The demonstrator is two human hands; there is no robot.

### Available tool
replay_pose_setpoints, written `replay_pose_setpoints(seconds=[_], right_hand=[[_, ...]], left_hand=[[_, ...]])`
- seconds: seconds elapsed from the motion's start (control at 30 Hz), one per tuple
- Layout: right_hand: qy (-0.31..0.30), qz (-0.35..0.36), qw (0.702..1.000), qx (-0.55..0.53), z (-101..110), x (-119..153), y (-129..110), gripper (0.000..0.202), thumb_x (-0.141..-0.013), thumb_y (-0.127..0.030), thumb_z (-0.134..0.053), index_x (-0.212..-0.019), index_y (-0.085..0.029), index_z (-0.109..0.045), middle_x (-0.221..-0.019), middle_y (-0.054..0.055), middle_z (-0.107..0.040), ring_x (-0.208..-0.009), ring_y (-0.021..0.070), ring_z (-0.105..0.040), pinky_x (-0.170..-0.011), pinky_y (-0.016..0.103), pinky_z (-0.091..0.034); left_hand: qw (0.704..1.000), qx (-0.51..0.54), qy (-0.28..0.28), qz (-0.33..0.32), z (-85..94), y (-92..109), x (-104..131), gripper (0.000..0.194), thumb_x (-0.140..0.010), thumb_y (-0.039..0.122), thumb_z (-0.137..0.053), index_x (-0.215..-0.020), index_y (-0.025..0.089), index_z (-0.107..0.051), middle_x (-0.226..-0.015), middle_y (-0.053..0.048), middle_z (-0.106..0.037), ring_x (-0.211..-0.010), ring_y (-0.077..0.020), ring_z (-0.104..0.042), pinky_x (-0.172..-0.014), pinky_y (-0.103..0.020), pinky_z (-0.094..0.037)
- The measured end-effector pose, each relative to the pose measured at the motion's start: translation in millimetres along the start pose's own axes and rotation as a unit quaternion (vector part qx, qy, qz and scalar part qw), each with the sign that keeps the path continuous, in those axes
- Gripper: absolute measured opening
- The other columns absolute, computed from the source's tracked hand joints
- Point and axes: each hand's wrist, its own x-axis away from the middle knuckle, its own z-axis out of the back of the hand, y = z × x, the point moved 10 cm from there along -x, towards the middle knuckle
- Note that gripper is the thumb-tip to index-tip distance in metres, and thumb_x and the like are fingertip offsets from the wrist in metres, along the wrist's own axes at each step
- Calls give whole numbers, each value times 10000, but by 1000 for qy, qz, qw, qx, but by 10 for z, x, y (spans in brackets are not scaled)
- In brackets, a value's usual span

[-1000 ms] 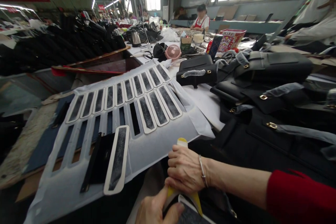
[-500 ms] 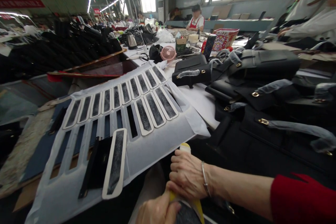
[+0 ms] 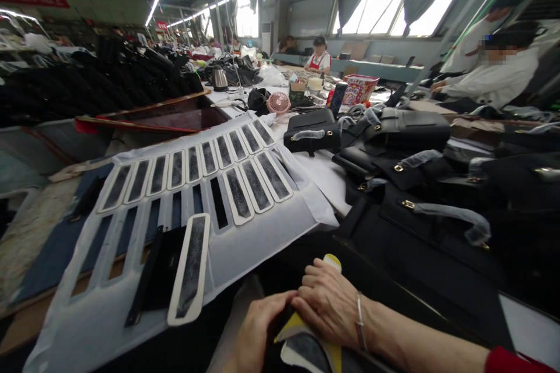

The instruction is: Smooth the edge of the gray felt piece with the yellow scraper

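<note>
At the bottom of the head view, my right hand [image 3: 328, 306], with a bracelet at the wrist, is closed over a yellow-and-white piece [image 3: 333, 262] whose rounded end pokes out past the knuckles. My left hand [image 3: 258, 326] meets it, fingertips bunched against the right thumb; what they pinch is hidden. Below both hands, a dark strip with a pale border [image 3: 306, 352] shows beside yellow edges. To the left, a white sheet [image 3: 249, 245] carries rows of similar pale-bordered strips and several cut-out slots. One loose strip [image 3: 190, 268] lies across its near part, over a black piece [image 3: 160, 268].
Black bags [image 3: 420, 239] with plastic-wrapped handles crowd the right side. Farther back are a pink fan [image 3: 279, 103], a kettle [image 3: 219, 78] and a patterned box [image 3: 359, 88]. Black goods [image 3: 87, 87] are piled at left. Other people [image 3: 499, 70] work at the tables behind.
My right hand has shifted right and slightly down. My left fingers have straightened up toward its thumb, uncovering more of the yellow edge and bordered strip. The view has tilted slightly.
</note>
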Motion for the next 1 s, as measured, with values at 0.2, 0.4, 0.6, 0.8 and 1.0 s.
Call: replay_pose_setpoints(seconds=[0.2,0.4,0.6,0.8,1.0], right_hand=[[-54,-160,966,-194,-63,260,369,483,-995,-453,-255,-655,-195,-479,-675,14,-563,-703,177,-486,-812,409,-323],[-54,-280,856,-432,-82,389,658,707,-908,-726,-87,-929,-198,-557,-723,-11,-446,-649,152,-408,-626,299,-398],[-115,-223,750,-613,-249,128,388,844,-739,-781,-566,-1314,-171,-468,-795,-39,-411,-693,124,-341,-610,246,-290],[-114,-209,687,-686,-457,55,427,1033,-619,-605,-792,-1441,-151,-360,-765,-57,-438,-675,122,-355,-610,260,-269],[-118,-258,724,-628,-536,93,412,599,-735,-320,-691,-1292,-176,-525,-768,-45,-471,-689,126,-415,-657,280,-345]], left_hand=[[999,14,-46,21,-90,4,-46,446,-825,426,-600,-1156,149,-712,-1057,-96,-756,-1035,-288,-656,-953,-390,-459],[997,-71,-40,-8,-77,114,-30,414,-863,432,-564,-1149,177,-721,-1035,-76,-755,-963,-247,-649,-873,-324,-461],[992,-118,-42,-20,-163,219,-4,398,-888,344,-467,-1155,180,-712,-908,-45,-739,-832,-200,-627,-753,-266,-468],[990,-131,-28,-45,-144,256,-22,389,-885,351,-469,-1149,211,-718,-969,-31,-755,-867,-196,-657,-791,-247,-481],[993,-113,-8,-29,-97,140,-53,402,-861,353,-497,-1163,205,-715,-1051,-62,-761,-955,-243,-697,-820,-279,-512]])
